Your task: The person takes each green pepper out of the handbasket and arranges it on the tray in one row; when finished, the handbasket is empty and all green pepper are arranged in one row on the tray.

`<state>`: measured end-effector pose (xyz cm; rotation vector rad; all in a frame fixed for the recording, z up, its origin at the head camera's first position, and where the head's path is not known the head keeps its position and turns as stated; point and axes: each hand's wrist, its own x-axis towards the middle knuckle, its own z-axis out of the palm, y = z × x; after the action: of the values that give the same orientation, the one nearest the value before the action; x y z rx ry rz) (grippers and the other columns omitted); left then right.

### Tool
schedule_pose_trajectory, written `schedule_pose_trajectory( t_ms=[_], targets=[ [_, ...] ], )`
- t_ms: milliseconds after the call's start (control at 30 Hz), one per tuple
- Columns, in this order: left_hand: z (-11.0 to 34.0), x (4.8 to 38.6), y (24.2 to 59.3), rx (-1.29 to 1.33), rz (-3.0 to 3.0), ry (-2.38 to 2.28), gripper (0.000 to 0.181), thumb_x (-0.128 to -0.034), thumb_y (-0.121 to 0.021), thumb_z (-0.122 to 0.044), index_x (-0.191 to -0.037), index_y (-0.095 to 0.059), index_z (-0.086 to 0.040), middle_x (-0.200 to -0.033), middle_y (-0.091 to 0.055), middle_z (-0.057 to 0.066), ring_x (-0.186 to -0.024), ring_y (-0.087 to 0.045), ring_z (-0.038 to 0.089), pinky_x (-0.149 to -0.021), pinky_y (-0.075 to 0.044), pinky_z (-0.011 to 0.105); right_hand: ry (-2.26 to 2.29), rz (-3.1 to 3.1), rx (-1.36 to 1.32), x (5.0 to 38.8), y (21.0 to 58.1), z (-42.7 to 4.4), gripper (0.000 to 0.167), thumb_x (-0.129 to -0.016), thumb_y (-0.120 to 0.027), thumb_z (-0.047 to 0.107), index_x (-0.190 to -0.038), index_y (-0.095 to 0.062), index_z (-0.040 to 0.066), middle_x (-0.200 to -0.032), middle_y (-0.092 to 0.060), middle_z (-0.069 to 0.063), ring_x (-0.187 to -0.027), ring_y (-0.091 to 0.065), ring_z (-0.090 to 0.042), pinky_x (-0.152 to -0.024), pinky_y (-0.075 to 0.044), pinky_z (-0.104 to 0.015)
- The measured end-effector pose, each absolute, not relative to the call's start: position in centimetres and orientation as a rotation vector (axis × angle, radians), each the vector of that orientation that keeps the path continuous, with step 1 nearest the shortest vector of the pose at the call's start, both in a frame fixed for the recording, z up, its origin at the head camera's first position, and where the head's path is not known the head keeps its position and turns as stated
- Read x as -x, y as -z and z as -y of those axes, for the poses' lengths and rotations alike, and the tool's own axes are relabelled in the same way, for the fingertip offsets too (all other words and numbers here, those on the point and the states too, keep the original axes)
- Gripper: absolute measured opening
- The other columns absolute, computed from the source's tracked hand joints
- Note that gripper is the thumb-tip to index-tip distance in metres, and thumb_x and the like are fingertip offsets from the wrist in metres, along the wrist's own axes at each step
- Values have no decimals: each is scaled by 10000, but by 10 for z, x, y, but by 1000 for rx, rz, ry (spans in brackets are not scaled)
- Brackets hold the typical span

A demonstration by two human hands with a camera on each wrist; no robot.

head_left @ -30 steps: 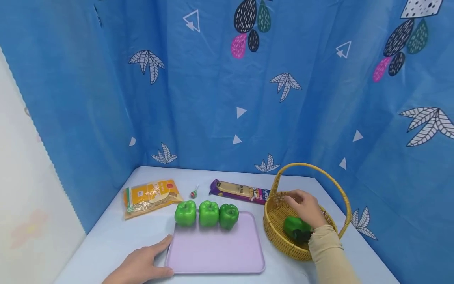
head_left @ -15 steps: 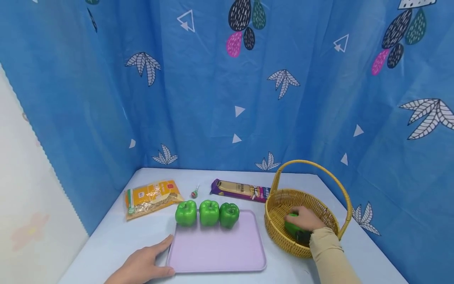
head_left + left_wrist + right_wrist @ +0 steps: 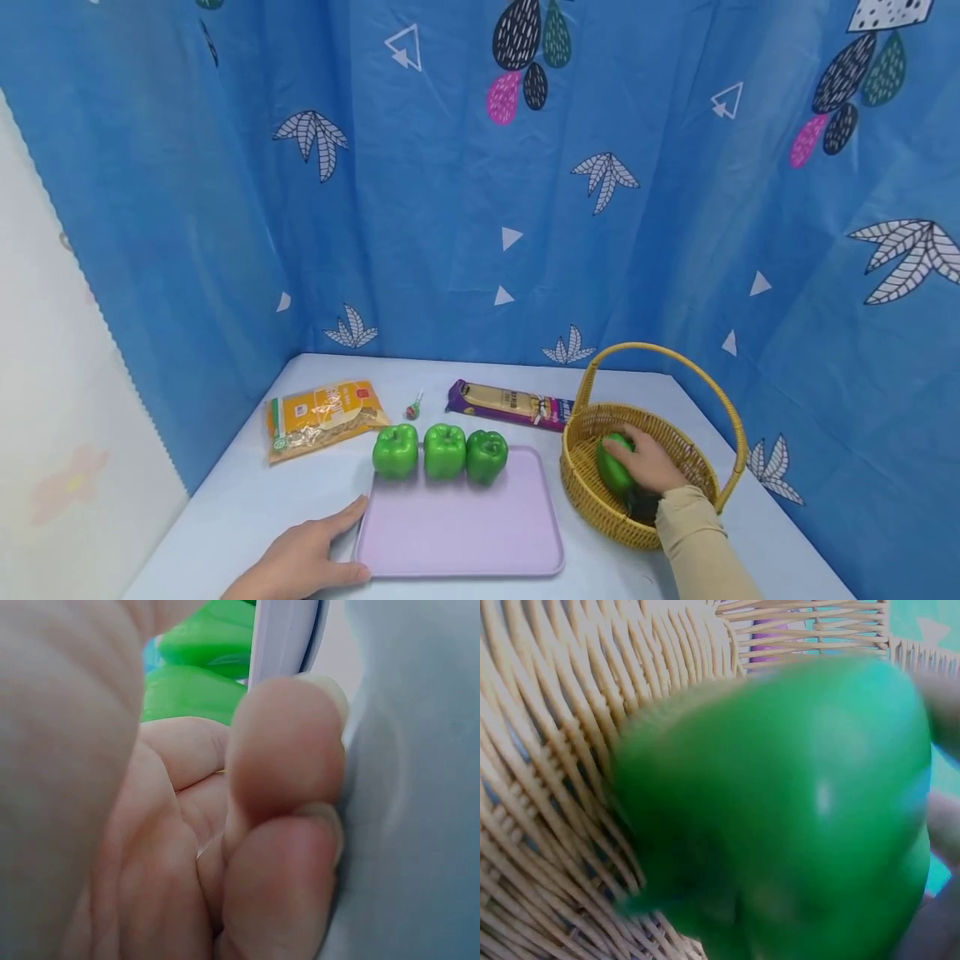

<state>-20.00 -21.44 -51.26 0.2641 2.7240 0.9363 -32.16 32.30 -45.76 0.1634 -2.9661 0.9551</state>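
In the head view my right hand [image 3: 654,461] reaches into the yellow wicker basket [image 3: 596,521] and grips a green bell pepper [image 3: 615,468]. The right wrist view shows that pepper [image 3: 795,795] large and slightly blurred, fingers along its right side and wicker behind it. A dark shape [image 3: 643,504] sits under the right wrist; I cannot tell what it is. My left hand [image 3: 300,554] rests on the table, thumb and forefinger spread, touching the left edge of the lilac tray [image 3: 461,537]. Three more green bell peppers [image 3: 445,452] stand in a row along the tray's far edge.
Behind the tray lie an orange food packet [image 3: 324,419], a small lollipop [image 3: 413,408] and a long purple packet [image 3: 510,405], whose right end meets the basket. The basket's tall handle [image 3: 675,354] arches over the right arm. A blue patterned curtain [image 3: 450,167] surrounds the white table.
My right hand has lowered onto the bell pepper in the basket and taken hold of it; the pepper has tilted more upright. The left hand and the three peppers stay put.
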Motion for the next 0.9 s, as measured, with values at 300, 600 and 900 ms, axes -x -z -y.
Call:
schedule_pose_trajectory(
  t_ms=[300, 600, 900],
  targets=[
    [213, 200, 512, -234, -2716, -934, 1066, -721, -823, -665, -1562, -453, -125, -1488, -563, 205, -1336, -507, 536, -1050, -386, 768, -929, 3033, -172, 320, 459, -321, 825, -952, -654, 313, -1608, -253, 14, -1508, -346, -334, -1134, -534, -410, -844, -556, -518],
    [215, 199, 512, -267, -2730, -936, 1065, -733, -818, -663, -1561, -448, -103, -1491, -556, 216, -1335, -509, 537, -1047, -394, 762, -901, 2845, -265, 329, 462, -327, 473, -881, -646, 1, -1351, -607, 23, -1293, -591, -229, -940, -559, -283, -698, -479, -368],
    [214, 199, 511, -257, -2718, -947, 1061, -736, -818, -659, -1561, -447, -105, -1499, -548, 217, -1341, -498, 543, -1053, -383, 768, -988, 2841, -155, 323, 460, -324, 418, -992, -672, 271, -1374, -657, 104, -1314, -645, -205, -1049, -648, -320, -782, -591, -411]
  ],
)
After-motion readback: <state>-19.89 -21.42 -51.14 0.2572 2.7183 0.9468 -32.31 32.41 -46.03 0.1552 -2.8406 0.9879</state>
